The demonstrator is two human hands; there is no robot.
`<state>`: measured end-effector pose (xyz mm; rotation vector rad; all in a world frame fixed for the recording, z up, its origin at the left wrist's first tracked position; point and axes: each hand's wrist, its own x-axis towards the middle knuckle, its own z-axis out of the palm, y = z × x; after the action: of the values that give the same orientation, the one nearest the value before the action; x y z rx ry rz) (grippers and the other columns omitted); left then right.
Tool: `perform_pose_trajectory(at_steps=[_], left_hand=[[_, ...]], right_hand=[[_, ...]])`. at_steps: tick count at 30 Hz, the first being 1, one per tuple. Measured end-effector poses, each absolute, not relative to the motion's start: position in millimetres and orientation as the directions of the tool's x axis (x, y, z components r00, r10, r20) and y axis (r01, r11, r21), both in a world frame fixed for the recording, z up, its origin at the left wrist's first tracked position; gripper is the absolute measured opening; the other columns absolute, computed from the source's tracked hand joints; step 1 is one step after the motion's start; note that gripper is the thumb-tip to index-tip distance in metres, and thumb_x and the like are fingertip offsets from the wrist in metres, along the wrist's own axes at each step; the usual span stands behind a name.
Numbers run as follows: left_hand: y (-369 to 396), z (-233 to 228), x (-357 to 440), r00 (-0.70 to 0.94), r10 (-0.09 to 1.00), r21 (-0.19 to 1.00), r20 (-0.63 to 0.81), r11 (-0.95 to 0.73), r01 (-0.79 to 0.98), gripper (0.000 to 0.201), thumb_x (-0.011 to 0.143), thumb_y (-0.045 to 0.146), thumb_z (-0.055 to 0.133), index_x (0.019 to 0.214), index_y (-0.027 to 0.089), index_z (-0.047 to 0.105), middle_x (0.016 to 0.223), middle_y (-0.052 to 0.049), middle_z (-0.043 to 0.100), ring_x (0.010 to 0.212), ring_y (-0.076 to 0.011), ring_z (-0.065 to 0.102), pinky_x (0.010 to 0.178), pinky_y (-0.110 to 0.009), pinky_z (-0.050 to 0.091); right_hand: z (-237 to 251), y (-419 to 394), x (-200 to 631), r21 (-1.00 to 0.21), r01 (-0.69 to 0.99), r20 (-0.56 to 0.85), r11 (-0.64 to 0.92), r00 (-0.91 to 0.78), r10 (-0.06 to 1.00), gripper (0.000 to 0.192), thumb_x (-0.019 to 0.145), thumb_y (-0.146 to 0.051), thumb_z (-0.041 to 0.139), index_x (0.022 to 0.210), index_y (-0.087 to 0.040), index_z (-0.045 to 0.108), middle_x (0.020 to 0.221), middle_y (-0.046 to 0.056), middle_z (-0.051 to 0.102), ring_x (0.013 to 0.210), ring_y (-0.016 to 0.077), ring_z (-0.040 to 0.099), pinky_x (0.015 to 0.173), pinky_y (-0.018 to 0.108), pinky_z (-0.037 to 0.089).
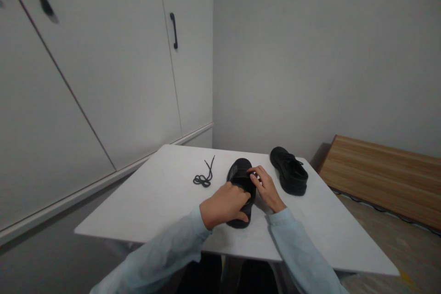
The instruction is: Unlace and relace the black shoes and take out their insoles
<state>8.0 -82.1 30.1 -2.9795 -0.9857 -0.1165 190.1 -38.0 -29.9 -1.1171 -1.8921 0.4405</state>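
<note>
Just below the middle of the frame, a low black shoe with a thick sole (241,183) lies on the flat white tabletop (165,202), toe pointing away toward the upper part of the frame. The left hand (223,204) covers its near half, fingers curled over the heel end and closed on the shoe's side. The right hand (266,188) comes in from the lower right of the frame, its fingertips (254,175) drawn together on the shoe's upper near the tongue (whether they pinch anything there is too small to tell). Both forearms wear pale blue long sleeves (296,248) that run down to the bottom edge.

To the right of the held shoe, near it but not touching, stands a second matching black shoe with its lace in place (288,170), angled toward the upper left. To the left of the held shoe, a loose black shoelace (204,177) lies partly coiled on the tabletop, one end trailing toward the far edge.

White cabinet doors with a black bar handle (174,31) fill the upper left of the frame. A light wooden board (379,170) lies at the right edge.
</note>
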Motion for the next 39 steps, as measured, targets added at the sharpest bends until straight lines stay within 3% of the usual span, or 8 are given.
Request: perform_pose_trajectory(at_steps=[6,14,28,34,37,39], left_hand=[[-76.9,30.9,8.6,0.831,0.554,-0.010,0.043,-0.832,0.555,0.039,0.072,0.044,0.071,0.092,0.011,0.064,0.094,-0.014,0.069,0.090,-0.0272,0.066,0.077,-0.032,0.049],[-68.8,37.0,14.7,0.818,0.560,0.014,-0.136,-0.824,0.566,0.043,0.073,0.050,0.067,0.086,0.009,0.069,0.084,-0.016,0.071,0.079,-0.0278,0.068,0.067,-0.031,0.049],[-67.5,45.5,16.2,0.813,0.536,0.039,-0.227,-0.829,0.558,0.045,0.077,0.050,0.064,0.091,0.008,0.069,0.088,-0.018,0.071,0.082,-0.0273,0.068,0.069,-0.030,0.050],[-68.6,43.6,16.6,0.815,0.544,0.050,-0.200,-0.825,0.563,0.044,0.077,0.048,0.064,0.091,0.007,0.069,0.087,-0.018,0.071,0.080,-0.0267,0.068,0.068,-0.030,0.050],[-70.3,46.3,16.1,0.804,0.564,0.083,-0.189,-0.806,0.586,0.041,0.075,0.047,0.066,0.089,0.008,0.069,0.086,-0.016,0.072,0.078,-0.0257,0.068,0.065,-0.029,0.049],[-69.6,52.0,13.4,0.812,0.550,0.172,-0.197,-0.796,0.581,0.036,0.077,0.045,0.065,0.084,0.010,0.069,0.082,-0.012,0.072,0.075,-0.0227,0.067,0.063,-0.026,0.047]], right_hand=[[-27.2,-40.2,189.4,-0.670,0.519,0.497,0.530,-0.216,0.840,0.021,0.092,-0.033,0.043,0.100,-0.021,0.059,0.095,0.004,0.055,0.085,0.0180,0.056,0.073,0.029,0.044],[-30.5,-39.5,189.3,-0.660,0.529,0.504,0.533,-0.215,0.837,0.021,0.092,-0.034,0.043,0.099,-0.022,0.058,0.094,0.004,0.055,0.084,0.0180,0.055,0.073,0.030,0.043],[-29.3,-40.7,189.9,-0.663,0.507,0.505,0.550,-0.239,0.830,0.023,0.092,-0.035,0.043,0.101,-0.022,0.059,0.095,0.004,0.055,0.085,0.0181,0.055,0.073,0.030,0.044],[-27.8,-41.0,190.2,-0.664,0.503,0.506,0.553,-0.243,0.828,0.022,0.093,-0.034,0.043,0.101,-0.021,0.059,0.095,0.004,0.056,0.088,0.0187,0.055,0.073,0.030,0.044],[-27.3,-40.8,190.4,-0.665,0.503,0.505,0.553,-0.243,0.828,0.022,0.093,-0.034,0.043,0.101,-0.022,0.059,0.096,0.005,0.056,0.089,0.0190,0.055,0.073,0.030,0.044],[-27.5,-40.4,190.6,-0.662,0.506,0.505,0.553,-0.244,0.828,0.023,0.093,-0.034,0.042,0.101,-0.022,0.059,0.096,0.005,0.056,0.089,0.0193,0.055,0.074,0.030,0.045]])
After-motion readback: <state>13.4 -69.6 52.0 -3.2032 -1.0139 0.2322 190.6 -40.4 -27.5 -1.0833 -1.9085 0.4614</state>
